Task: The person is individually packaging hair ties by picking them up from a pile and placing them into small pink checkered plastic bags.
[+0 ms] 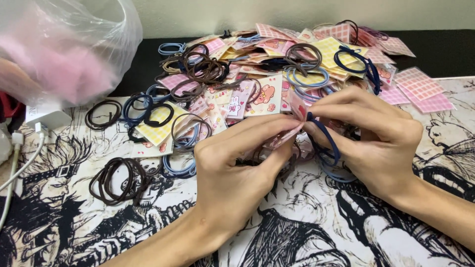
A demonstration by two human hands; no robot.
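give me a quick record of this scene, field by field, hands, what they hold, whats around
left hand: pinches a small pink card from the left
right hand: grips the same card, with dark blue hair ties looped by its fingers
behind hands: pile of checked cards and hair ties
loose: brown hair ties on the left
surface: black-and-white printed mat
far left: clear plastic bag, white charger

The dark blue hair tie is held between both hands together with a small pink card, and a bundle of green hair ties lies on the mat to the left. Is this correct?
Not quite: the head view shows the bundle of hair ties on the mat is brown, not green. The left hand and right hand do hold the dark blue hair tie with the pink card.
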